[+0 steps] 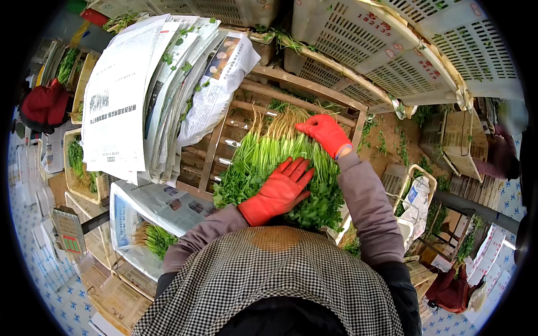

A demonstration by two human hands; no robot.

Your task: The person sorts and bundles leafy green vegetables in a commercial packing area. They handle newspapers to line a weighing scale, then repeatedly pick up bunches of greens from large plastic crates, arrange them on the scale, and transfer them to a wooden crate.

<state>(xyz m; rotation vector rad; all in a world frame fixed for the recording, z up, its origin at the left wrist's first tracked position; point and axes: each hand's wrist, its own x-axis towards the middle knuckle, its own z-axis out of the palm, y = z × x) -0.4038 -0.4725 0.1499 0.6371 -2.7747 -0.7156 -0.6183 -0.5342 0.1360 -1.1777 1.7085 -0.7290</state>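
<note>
A broad layer of coriander-like greens lies before me, pale stems side by side, with thin brown roots pointing away and leaves towards my body. My left hand, in a red rubber glove, rests flat across the leaves and lower stems with its fingers spread. At the right end of the root line, my right hand, gloved likewise, has its fingers curled and the thumb and forefinger pinched at the roots. Beneath the greens is a brown slatted metal rack, partly hidden by them.
A thick stack of newspapers covers the rack's left side. Large slotted plastic crates stand beyond it. Lower left, more greens lie on newspaper near a scale display. A crate with a white bag is at right. Other people are nearby.
</note>
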